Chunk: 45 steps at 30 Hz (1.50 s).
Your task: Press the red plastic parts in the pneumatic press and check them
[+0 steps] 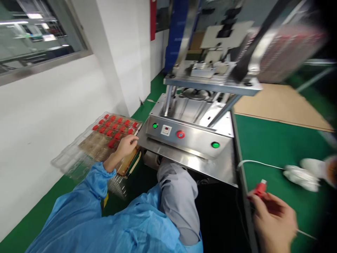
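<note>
My right hand (276, 221) is at the lower right, thumb and fingers closed on a small red plastic piece with a pale tip (260, 188), which looks like a plug. To the left, my left hand (126, 145) hovers over or rests at the near right edge of a clear plastic tray (76, 151). Its fingers are curled together, and whatever they may hold is hidden. Rows of similar red pieces (115, 126) fill the far part of that tray. Beneath the tray's right side is a brown board or box (128, 163).
A metal press machine (189, 140) with two green buttons and a red one stands ahead between my hands. On the green-topped table (273, 147) at right lie cardboard (284, 105), a white cable (263, 163) and a white bundle (301, 177). Blurred stacked trays (286, 52) stand behind.
</note>
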Each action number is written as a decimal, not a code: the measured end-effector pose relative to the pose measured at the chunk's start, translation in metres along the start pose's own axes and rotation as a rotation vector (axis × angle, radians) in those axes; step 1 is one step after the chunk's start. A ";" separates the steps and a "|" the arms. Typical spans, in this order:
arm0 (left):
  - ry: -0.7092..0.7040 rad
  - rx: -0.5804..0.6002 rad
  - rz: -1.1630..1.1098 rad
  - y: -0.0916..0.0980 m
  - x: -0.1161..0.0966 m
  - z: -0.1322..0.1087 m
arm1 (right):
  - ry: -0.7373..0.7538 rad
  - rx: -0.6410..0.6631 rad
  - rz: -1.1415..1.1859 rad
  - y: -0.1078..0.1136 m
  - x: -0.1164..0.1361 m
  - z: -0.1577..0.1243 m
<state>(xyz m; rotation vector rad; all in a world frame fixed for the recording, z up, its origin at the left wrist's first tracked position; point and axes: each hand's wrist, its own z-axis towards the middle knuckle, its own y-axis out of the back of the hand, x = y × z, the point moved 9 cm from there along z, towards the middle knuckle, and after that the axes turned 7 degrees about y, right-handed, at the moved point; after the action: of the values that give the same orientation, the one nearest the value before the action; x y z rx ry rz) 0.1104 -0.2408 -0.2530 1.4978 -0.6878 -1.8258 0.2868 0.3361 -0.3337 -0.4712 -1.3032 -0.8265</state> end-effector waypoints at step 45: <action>-0.771 -0.316 0.191 0.055 -0.327 0.111 | -0.419 0.734 0.614 -0.113 0.034 -0.120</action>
<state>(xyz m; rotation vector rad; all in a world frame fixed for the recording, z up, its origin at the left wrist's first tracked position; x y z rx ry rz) 0.0488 -0.0255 0.0154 0.4768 -0.8021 -2.2201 0.2805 0.1681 -0.3448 -0.4184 -1.6069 0.2909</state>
